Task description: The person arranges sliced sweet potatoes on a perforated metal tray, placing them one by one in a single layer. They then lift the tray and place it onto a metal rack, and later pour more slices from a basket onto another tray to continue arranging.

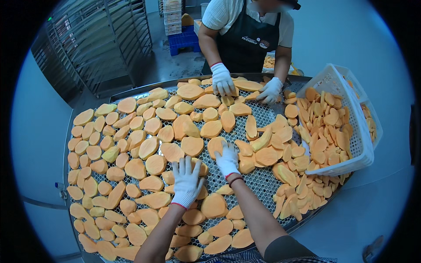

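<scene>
Both my hands wear white knitted gloves with red cuffs. My left hand [186, 180], fingers spread, lies flat over orange root-vegetable slices, partly hiding one under its fingertips. To its right, my right hand [227, 159] has its fingertips on an oval orange slice [215, 147]; whether it grips the slice is not plain. Under the slices is a metal-framed tray with a mesh surface [215, 177]. Slices lie spread out across its left and middle, mostly side by side. At the right they form an overlapping heap [296, 184].
A tilted white plastic basket [358, 131] full of slices rests at the tray's right end, another basket behind it. Across the tray stands a co-worker [250, 39] in a dark apron, both gloved hands among the slices. Behind are a tray rack [98, 46], a blue pallet [184, 41] and stacked crates [173, 19].
</scene>
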The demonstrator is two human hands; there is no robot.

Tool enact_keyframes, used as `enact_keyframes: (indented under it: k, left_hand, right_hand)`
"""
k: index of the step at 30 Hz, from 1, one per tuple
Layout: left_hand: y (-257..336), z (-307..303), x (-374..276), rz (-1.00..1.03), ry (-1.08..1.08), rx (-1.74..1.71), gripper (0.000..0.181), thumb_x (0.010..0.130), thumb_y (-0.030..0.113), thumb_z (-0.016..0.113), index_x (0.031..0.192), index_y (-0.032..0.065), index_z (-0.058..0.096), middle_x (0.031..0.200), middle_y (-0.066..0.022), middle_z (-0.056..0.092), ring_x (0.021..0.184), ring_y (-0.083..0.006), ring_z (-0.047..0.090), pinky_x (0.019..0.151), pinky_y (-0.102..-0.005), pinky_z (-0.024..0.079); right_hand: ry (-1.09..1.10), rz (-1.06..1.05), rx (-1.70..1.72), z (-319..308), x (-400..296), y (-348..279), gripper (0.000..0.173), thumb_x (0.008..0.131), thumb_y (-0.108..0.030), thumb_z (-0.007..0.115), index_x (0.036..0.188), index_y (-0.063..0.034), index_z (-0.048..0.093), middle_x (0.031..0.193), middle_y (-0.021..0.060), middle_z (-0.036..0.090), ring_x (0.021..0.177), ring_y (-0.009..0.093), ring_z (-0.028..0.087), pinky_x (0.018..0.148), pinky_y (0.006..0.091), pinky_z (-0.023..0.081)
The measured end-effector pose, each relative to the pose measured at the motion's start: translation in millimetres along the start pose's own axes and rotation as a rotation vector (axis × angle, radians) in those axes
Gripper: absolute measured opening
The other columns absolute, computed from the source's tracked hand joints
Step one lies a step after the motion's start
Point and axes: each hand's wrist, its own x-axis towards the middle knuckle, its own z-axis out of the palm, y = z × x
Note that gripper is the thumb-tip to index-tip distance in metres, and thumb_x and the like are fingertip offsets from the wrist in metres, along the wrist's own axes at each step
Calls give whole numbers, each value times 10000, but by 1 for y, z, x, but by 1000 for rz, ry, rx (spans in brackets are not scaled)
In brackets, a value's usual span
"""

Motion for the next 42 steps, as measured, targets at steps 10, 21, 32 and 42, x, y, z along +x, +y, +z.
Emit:
enact_keyframes:
  k: [10, 21, 32, 42]
  left_hand:
    - [-3, 12, 13, 48, -85, 50, 659, 852, 263, 731, 1450, 126, 490, 1439, -234, 452, 1386, -422, 369, 1179, -633, 202]
    - [28, -28, -30, 58, -116, -168, 659, 881, 362, 710, 1418, 57, 480, 1461, -259, 410, 1408, -472, 324, 1188, -647, 158]
    - [38, -14, -63, -100, -72, -153, 654, 823, 308, 742, 1372, 34, 515, 1432, -246, 423, 1372, -478, 350, 1171, -608, 208]
    - [69, 4, -48, -36, -65, -90, 769, 835, 385, 751, 1451, 43, 445, 1466, -242, 411, 1420, -451, 314, 1201, -631, 153]
  right_hand:
    - [-42, -296, 237, 7, 12, 41, 616, 872, -326, 752, 1404, -84, 555, 1497, 225, 465, 1329, 453, 485, 1109, 504, 419]
    - [126, -95, -294, -89, 112, 98, 737, 847, -492, 744, 1438, -98, 548, 1496, 201, 472, 1366, 366, 463, 1112, 462, 412]
    - [-282, 18, 660, -127, -1, 91, 583, 932, -312, 744, 1368, 40, 582, 1237, 105, 689, 1086, 178, 643, 939, 317, 528]
    - [20, -394, 29, -31, -98, 78, 473, 856, -242, 740, 1311, -151, 648, 1307, 145, 630, 1210, 375, 572, 1051, 474, 469]
